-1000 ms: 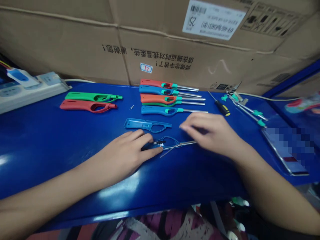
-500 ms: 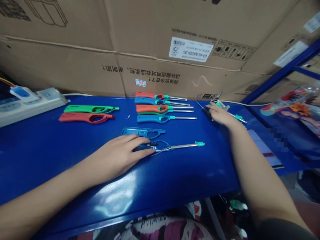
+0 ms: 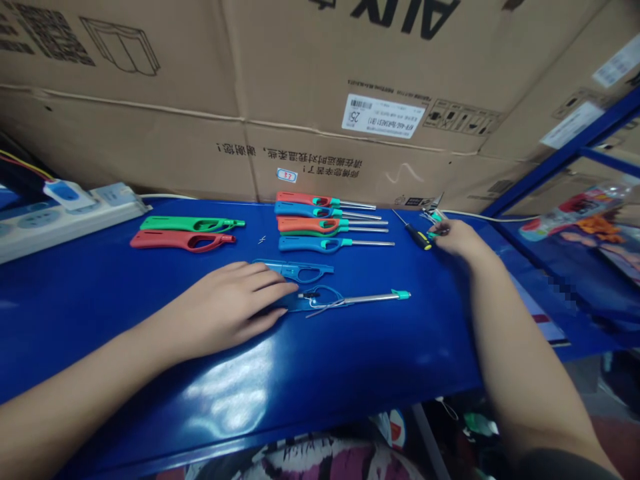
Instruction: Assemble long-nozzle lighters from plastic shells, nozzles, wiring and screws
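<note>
My left hand [image 3: 235,303] rests on the handle end of an opened blue lighter [image 3: 325,301], thumb on the near side and fingers over the top. A thin wire loop, a small black part and a metal tube with a teal tip show beyond the fingertips. Just behind lies the matching blue shell half [image 3: 307,269], partly covered by the hand. At the right my right hand [image 3: 457,241] is closed among small teal and metal parts [image 3: 434,215]; what its fingers pinch is not clear. Beside its fingertips lies a black and yellow screwdriver [image 3: 419,237].
Several assembled long lighters [image 3: 313,245] lie stacked in rows at the back. Green [image 3: 173,224] and red [image 3: 163,241] shells lie left, near tiny metal pins [image 3: 262,239]. A power strip [image 3: 107,207] stands far left. Cardboard [image 3: 295,67] walls the back; a blue frame bar [image 3: 545,150] rises right.
My right hand has moved off the screwdriver, slightly to the right, uncovering it. My left fingers have drawn back left from the black part. The camera view has shifted slightly.
</note>
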Action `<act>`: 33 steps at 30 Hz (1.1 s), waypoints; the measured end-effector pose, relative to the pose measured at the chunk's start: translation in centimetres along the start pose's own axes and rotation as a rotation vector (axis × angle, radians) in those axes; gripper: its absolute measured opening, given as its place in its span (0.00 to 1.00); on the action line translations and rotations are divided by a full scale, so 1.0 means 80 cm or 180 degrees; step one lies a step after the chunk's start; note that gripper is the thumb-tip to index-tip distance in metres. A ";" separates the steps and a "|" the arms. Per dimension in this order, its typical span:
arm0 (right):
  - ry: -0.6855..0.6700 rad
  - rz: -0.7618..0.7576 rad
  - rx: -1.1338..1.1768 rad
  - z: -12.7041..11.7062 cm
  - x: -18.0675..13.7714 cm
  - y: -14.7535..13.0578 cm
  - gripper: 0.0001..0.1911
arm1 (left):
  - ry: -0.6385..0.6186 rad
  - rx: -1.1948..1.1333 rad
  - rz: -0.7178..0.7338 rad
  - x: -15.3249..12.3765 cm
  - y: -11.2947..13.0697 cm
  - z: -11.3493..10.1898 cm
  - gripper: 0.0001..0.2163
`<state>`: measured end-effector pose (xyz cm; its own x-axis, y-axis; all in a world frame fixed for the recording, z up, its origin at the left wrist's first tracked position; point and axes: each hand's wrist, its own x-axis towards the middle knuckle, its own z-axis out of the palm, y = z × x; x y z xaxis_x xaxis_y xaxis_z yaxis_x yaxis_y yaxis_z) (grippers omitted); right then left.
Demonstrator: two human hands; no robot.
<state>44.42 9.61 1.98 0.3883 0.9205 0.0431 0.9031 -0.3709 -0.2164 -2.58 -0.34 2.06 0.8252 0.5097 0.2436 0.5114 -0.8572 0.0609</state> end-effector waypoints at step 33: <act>-0.1030 -0.3587 0.0969 0.021 -0.141 -0.124 0.05 | -0.0052 -0.1053 -0.0564 0.007 0.021 0.022 0.16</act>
<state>30.78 3.11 1.98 -0.6914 0.7127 0.1188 0.6080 0.6627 -0.4372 -0.83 -1.37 0.61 0.7359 0.6510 0.1861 0.5435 -0.7319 0.4109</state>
